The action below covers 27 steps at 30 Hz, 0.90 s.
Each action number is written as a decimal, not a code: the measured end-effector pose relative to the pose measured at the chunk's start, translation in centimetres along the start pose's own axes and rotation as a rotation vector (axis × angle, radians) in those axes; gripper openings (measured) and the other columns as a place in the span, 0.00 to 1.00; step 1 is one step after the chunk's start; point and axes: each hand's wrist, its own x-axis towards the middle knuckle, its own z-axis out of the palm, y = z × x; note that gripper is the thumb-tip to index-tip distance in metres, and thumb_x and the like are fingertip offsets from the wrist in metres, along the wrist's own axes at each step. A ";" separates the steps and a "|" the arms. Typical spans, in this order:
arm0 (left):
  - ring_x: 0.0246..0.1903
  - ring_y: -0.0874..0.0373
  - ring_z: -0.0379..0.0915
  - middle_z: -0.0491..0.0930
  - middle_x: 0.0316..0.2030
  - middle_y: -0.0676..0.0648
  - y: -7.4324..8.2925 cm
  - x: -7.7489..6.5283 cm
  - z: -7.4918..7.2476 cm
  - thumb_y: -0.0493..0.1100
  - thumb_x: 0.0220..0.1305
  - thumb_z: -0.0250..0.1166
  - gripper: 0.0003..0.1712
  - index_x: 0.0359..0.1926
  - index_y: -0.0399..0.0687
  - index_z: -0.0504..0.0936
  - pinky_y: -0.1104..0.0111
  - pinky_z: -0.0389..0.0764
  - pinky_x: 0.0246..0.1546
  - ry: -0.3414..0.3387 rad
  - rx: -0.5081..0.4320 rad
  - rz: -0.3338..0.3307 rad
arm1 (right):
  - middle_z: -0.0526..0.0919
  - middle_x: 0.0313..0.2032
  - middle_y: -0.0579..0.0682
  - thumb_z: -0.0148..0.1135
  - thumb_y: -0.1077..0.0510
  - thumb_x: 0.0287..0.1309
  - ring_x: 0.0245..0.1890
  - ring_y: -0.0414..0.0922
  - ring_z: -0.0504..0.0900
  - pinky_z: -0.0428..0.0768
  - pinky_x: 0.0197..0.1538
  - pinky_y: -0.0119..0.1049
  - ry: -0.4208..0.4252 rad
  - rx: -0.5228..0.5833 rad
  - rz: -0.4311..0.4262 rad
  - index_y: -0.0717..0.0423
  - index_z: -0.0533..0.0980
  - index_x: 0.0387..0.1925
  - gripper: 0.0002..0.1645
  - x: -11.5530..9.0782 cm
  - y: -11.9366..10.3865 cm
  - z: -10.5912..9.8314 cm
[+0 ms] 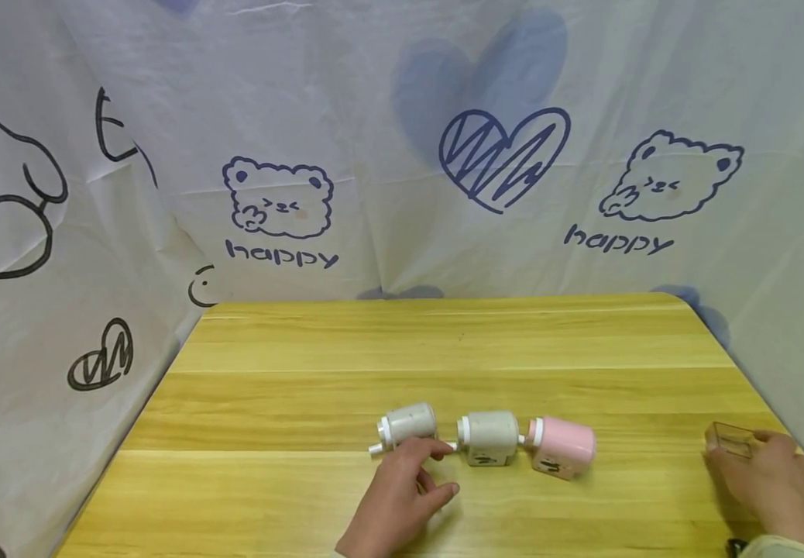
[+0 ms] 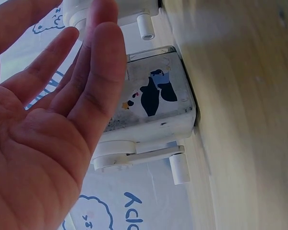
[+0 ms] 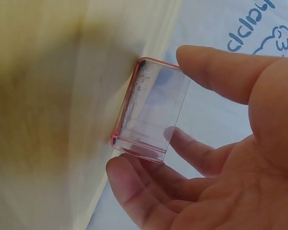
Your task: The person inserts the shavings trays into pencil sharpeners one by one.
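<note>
Three small crank pencil sharpeners lie in a row on the table: a grey one at left (image 1: 412, 421), a grey one in the middle (image 1: 496, 435) with a dark cartoon sticker, and a pink one (image 1: 564, 446). Each has a white crank on its left side. My left hand (image 1: 402, 488) is in front of the left sharpener and partly hides it, its fingers extended and slightly bent, index fingertip by the middle sharpener's crank knob (image 2: 179, 168). At far right my right hand (image 1: 774, 480) pinches a clear pinkish shavings drawer (image 3: 151, 108), smudged with dark dust inside, between thumb and fingers.
The wood-grain table (image 1: 269, 387) has rounded far corners. White cloth (image 1: 381, 93) with drawn bears, hearts and lettering hangs behind it and along both sides. A dark object (image 1: 737, 547) shows at the right sleeve.
</note>
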 end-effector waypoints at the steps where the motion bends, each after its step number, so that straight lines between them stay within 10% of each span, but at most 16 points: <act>1: 0.28 0.69 0.70 0.75 0.48 0.46 0.0 0.0 0.0 0.46 0.57 0.68 0.22 0.53 0.49 0.76 0.72 0.75 0.29 -0.001 -0.001 -0.001 | 0.52 0.58 0.82 0.52 0.34 0.59 0.56 0.79 0.52 0.58 0.55 0.69 0.010 0.001 -0.026 0.76 0.48 0.65 0.56 0.0 0.0 0.0; 6: 0.28 0.69 0.70 0.75 0.48 0.46 0.0 0.0 0.0 0.46 0.57 0.69 0.22 0.53 0.49 0.76 0.72 0.75 0.29 -0.003 -0.001 0.000 | 0.59 0.55 0.82 0.52 0.33 0.59 0.53 0.77 0.60 0.59 0.52 0.67 0.074 -0.032 -0.150 0.78 0.52 0.62 0.54 0.2 0.0 0.0; 27: 0.28 0.69 0.70 0.75 0.48 0.46 -0.1 0.0 0.0 0.46 0.57 0.69 0.22 0.53 0.49 0.76 0.73 0.74 0.29 -0.014 0.008 -0.007 | 0.58 0.56 0.84 0.48 0.30 0.62 0.53 0.78 0.58 0.58 0.54 0.70 -0.033 -0.131 -0.188 0.85 0.49 0.61 0.59 0.3 -0.2 0.1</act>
